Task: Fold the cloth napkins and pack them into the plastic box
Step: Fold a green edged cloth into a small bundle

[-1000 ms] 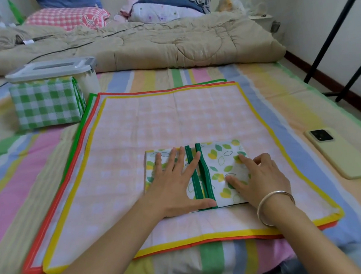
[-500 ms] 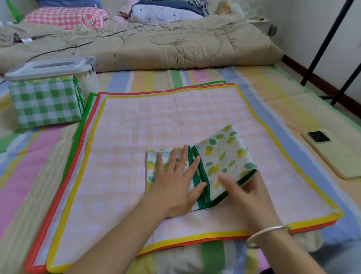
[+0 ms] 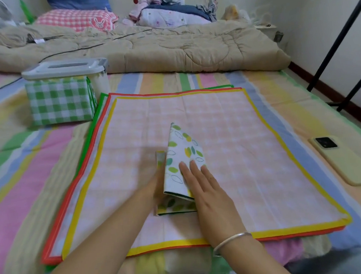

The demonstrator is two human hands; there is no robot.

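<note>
Your right hand (image 3: 209, 190) lies flat, fingers together, against the raised flap of the leaf-print napkin (image 3: 180, 158) — not gripping, just pushing. Your left hand (image 3: 157, 185) is mostly hidden behind that flap; whether it grips, you cannot tell. The napkin sits mid-fold on the yellow-edged napkin (image 3: 240, 154) topping a flat stack on the bed (image 3: 18, 180). Plastic box (image 3: 68, 69) stands far left, lid on — green checked napkin (image 3: 59, 100) folded against its front. Phone (image 3: 348, 161) lies right.

leaf-print napkin (image 3: 182, 158) half-folded, lidded plastic box (image 3: 98, 78) far-left
</note>
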